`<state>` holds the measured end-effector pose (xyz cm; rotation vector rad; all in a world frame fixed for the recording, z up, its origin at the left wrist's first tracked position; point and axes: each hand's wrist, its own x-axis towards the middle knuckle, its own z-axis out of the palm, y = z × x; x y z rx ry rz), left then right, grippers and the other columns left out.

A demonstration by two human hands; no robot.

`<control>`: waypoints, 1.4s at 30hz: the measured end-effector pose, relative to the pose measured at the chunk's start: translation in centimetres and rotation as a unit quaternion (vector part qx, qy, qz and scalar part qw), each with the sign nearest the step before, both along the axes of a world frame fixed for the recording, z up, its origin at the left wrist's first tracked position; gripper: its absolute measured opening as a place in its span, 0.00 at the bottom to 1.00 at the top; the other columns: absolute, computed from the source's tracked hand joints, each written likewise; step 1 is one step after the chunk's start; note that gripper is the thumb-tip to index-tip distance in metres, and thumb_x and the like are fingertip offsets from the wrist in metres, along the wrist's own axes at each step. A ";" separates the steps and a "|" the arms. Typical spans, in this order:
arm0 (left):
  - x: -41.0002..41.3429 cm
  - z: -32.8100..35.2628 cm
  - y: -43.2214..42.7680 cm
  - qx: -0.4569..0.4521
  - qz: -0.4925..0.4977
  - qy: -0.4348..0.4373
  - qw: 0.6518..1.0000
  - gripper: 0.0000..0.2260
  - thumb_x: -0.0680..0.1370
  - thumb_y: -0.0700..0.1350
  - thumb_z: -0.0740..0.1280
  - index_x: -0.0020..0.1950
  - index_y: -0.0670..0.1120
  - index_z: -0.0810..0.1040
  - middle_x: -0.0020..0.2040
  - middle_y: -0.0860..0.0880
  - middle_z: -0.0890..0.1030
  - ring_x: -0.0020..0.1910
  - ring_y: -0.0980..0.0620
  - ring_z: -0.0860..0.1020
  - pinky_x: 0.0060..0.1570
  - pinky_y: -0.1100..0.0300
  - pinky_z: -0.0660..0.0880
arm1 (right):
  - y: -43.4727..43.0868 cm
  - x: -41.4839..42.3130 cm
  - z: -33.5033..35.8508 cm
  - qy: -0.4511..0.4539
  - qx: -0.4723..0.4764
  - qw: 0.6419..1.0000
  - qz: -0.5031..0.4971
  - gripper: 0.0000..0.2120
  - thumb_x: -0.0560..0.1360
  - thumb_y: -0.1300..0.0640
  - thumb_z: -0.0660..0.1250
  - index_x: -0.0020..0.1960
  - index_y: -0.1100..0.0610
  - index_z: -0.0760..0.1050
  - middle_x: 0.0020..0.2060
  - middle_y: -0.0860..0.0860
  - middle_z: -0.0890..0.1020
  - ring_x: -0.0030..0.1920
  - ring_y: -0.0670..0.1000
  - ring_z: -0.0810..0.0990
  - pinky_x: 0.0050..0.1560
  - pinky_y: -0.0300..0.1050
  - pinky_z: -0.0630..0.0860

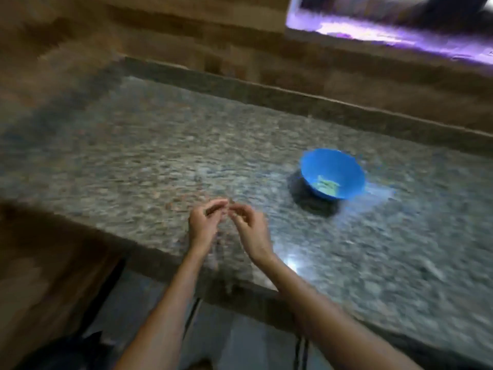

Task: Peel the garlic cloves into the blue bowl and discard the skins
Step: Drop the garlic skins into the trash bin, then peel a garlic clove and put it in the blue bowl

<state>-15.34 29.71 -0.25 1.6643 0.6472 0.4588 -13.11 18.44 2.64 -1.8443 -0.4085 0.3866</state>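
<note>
1. Left hand [205, 222] and right hand [251, 228] hover at the desk's [128, 156] near edge, curled fingertips meeting. Whether they pinch a clove is lost in blur.
2. Blue bowl [333, 163] sits nearer the far edge, pale pieces [326, 186] inside.

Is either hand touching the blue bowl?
No, the left hand and right hand hover together over the counter, apart from the blue bowl.

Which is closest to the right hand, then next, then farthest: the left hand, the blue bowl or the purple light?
From the right hand:
1. Left hand, just beside it, fingertips nearly meeting.
2. Blue bowl, farther back on the counter, to the right.
3. Purple light, far off at the top right, beyond the counter.
</note>
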 end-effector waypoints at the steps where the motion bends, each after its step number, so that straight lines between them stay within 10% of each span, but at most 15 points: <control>1: 1.6 -0.6 -4.0 0.010 -0.040 0.009 0.999 0.12 0.72 0.25 0.63 0.54 0.32 0.79 0.47 0.46 0.79 0.35 0.72 0.77 0.40 0.76 0.72 | -4.2 1.1 -0.7 -0.014 -0.027 0.999 -0.042 0.08 0.75 0.62 0.65 0.53 0.60 0.79 0.48 0.51 0.83 0.46 0.41 0.79 0.51 0.41 0.75; 8: 7.0 -2.5 -18.9 0.249 -0.273 0.083 0.926 0.14 0.74 0.37 0.69 0.59 0.39 0.80 0.56 0.41 0.81 0.56 0.45 0.77 0.58 0.60 0.68 | -25.6 2.9 -2.1 -0.099 -0.176 0.944 -0.262 0.14 0.74 0.67 0.63 0.57 0.58 0.78 0.56 0.54 0.80 0.57 0.53 0.77 0.57 0.40 0.68; 17: 9.8 -2.7 -22.8 0.445 -0.438 0.024 0.781 0.05 0.76 0.41 0.68 0.48 0.43 0.83 0.44 0.45 0.81 0.43 0.45 0.79 0.42 0.54 0.76 | -35.3 5.4 -4.3 -0.006 -0.352 0.860 -0.368 0.22 0.77 0.55 0.63 0.70 0.47 0.66 0.67 0.53 0.68 0.66 0.55 0.65 0.63 0.51 0.65; 23: 16.6 3.6 -22.2 0.367 -0.224 -0.077 0.900 0.06 0.77 0.38 0.67 0.50 0.38 0.82 0.46 0.45 0.83 0.45 0.48 0.80 0.46 0.58 0.74 | -36.6 6.6 -4.5 -0.036 -0.375 0.861 -0.343 0.13 0.75 0.55 0.66 0.60 0.52 0.77 0.54 0.51 0.77 0.52 0.50 0.73 0.46 0.39 0.68; 27: 20.7 3.8 -19.8 0.435 -0.264 0.175 0.843 0.11 0.78 0.38 0.63 0.56 0.44 0.82 0.52 0.40 0.83 0.52 0.41 0.79 0.50 0.50 0.76 | -34.9 6.8 -3.7 -0.011 -0.325 0.869 -0.374 0.13 0.74 0.52 0.68 0.57 0.54 0.79 0.50 0.50 0.81 0.41 0.47 0.75 0.30 0.33 0.64; 31: 17.5 5.2 -22.6 0.282 -0.283 -0.025 0.916 0.10 0.78 0.39 0.65 0.58 0.42 0.81 0.53 0.48 0.83 0.49 0.50 0.81 0.48 0.65 0.76 | -30.7 6.4 -2.6 0.133 0.018 0.875 -0.466 0.11 0.72 0.56 0.70 0.54 0.56 0.79 0.45 0.48 0.83 0.38 0.45 0.79 0.34 0.31 0.74; 33: 14.6 4.7 -25.2 0.083 -0.382 0.040 0.920 0.11 0.76 0.42 0.69 0.57 0.42 0.80 0.52 0.50 0.82 0.45 0.52 0.81 0.45 0.64 0.79 | -28.8 6.1 -2.2 0.193 0.126 0.853 -0.467 0.11 0.72 0.59 0.70 0.54 0.58 0.79 0.38 0.47 0.83 0.34 0.47 0.78 0.29 0.33 0.73; 36: 11.9 1.6 -27.3 -0.081 -0.440 0.130 0.885 0.12 0.73 0.39 0.72 0.55 0.38 0.81 0.45 0.46 0.84 0.40 0.52 0.82 0.42 0.58 0.80 | -27.1 5.8 -2.0 0.203 0.135 0.851 -0.466 0.05 0.73 0.63 0.69 0.49 0.60 0.81 0.35 0.55 0.84 0.32 0.51 0.77 0.27 0.39 0.71; 42: 11.3 0.1 -27.4 -0.048 -0.431 0.119 0.893 0.04 0.74 0.40 0.70 0.47 0.42 0.84 0.39 0.46 0.85 0.40 0.50 0.82 0.44 0.53 0.80 | -27.4 5.4 -2.4 0.160 0.052 0.881 -0.441 0.05 0.72 0.61 0.70 0.47 0.60 0.81 0.32 0.52 0.84 0.30 0.49 0.81 0.32 0.43 0.78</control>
